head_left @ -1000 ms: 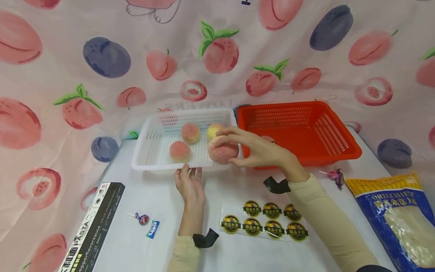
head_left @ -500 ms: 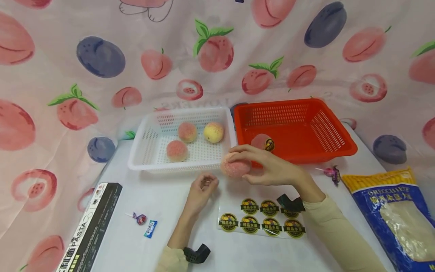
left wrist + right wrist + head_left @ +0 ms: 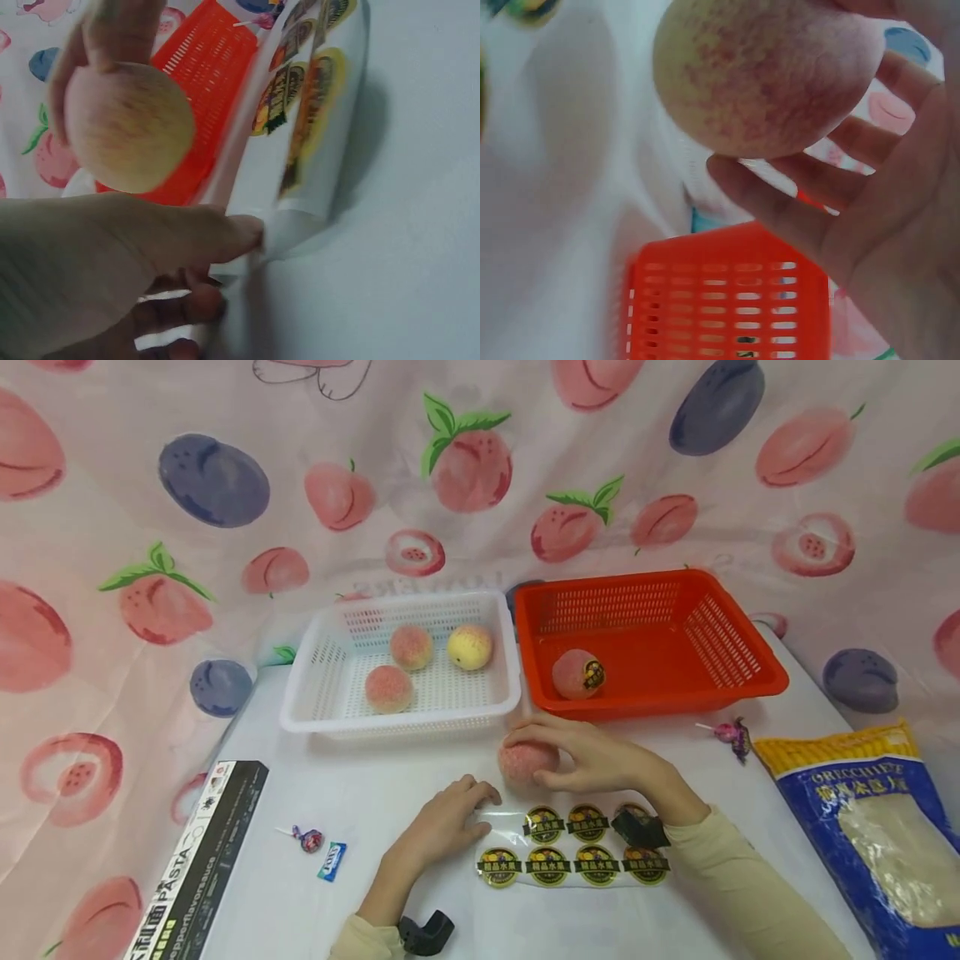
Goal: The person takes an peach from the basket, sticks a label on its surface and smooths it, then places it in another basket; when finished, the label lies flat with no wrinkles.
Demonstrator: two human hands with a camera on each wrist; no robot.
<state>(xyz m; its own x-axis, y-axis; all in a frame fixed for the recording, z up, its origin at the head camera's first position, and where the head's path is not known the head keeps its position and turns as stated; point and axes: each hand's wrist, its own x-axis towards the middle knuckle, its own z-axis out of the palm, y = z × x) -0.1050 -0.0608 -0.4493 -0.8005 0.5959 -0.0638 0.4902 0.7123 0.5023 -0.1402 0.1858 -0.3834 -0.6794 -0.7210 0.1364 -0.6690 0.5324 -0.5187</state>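
My right hand [image 3: 600, 762] grips a pinkish peach [image 3: 528, 762] just above the table, in front of the baskets. In the right wrist view the fingers curve around the peach [image 3: 765, 71]. At the left end of a clear sheet of round fruit stickers [image 3: 547, 866] is my left hand [image 3: 442, 822]. Its thumb [image 3: 236, 234] lies on the sheet's corner, with fingers bent underneath, and the sheet bends up there. Three peaches sit in the white basket [image 3: 405, 722]; a peach with a sticker [image 3: 576, 674] lies in the red basket [image 3: 675, 697].
At the left are a black-and-white pasta box [image 3: 202, 860], a lollipop [image 3: 308, 839] and a small blue wrapped candy [image 3: 332, 862]. Another lollipop [image 3: 727, 733] and a blue-yellow pasta bag [image 3: 862, 827] lie at the right. A fruit-printed cloth [image 3: 480, 543] hangs behind.
My right hand has carried the peach out of the white basket, down toward the table. My left hand has left the basket rim for the sticker sheet, which has shifted slightly nearer me.
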